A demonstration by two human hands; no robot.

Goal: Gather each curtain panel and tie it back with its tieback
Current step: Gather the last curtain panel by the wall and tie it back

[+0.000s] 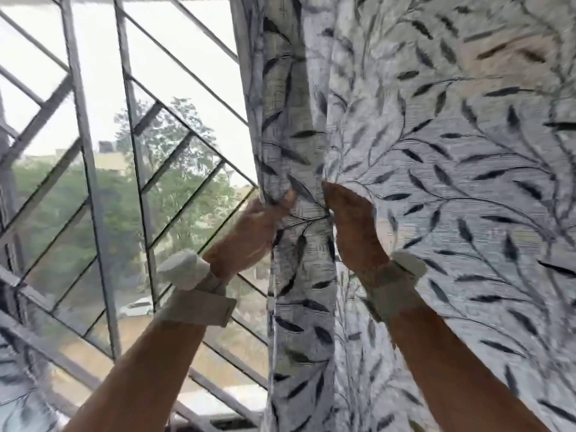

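Two hands (249, 226); one curtain panel (436, 182); two wristbands (199, 304).

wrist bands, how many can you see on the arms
2: one wrist band below the left hand, one wrist band below the right hand; both hands are on the curtain.

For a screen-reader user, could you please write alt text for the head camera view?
Two bare hands gather a leaf-patterned curtain panel at a window: the left hand grips its bunched edge and the right hand reaches into a fold beside it. Behind, a metal window grille shows trees and a parked car.
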